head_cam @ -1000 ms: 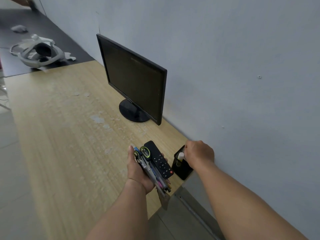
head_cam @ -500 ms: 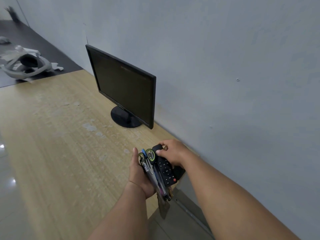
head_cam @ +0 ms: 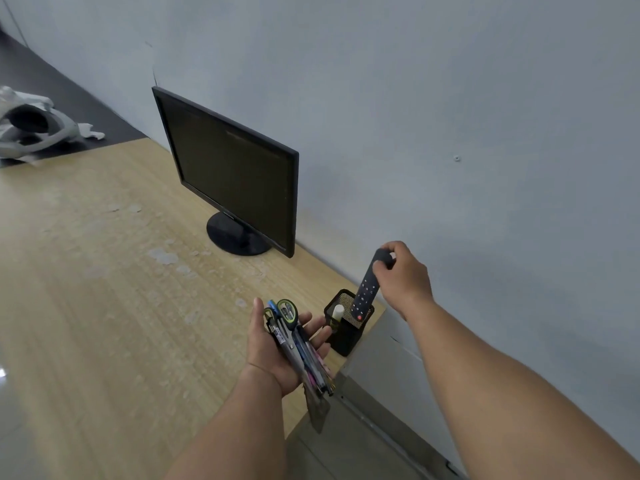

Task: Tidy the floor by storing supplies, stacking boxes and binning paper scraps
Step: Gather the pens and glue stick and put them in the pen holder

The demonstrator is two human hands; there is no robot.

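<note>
Right hand (head_cam: 403,277) pinches the top end of the black remote (head_cam: 367,289), fingers closed on it. Remote hangs near-vertical, long axis tilted slightly, lower end with the red button already at or just inside the rim of the black mesh pen holder (head_cam: 348,322). Holder sits at the desk (head_cam: 104,289) corner, close to the wall; a white stick-shaped item (head_cam: 337,311) stands in it beside the remote.

Left hand (head_cam: 282,344) is cupped palm-up just left of the holder, gripping a bundle of pens and scissors (head_cam: 298,341), long axes pointing roughly toward the camera.

Judgement: the move is a straight drop along the remote's axis, the holder directly under the right hand's grip. Bundle next; left hand is nearer the holder, almost touching it. Monitor (head_cam: 235,174) well clear behind.
</note>
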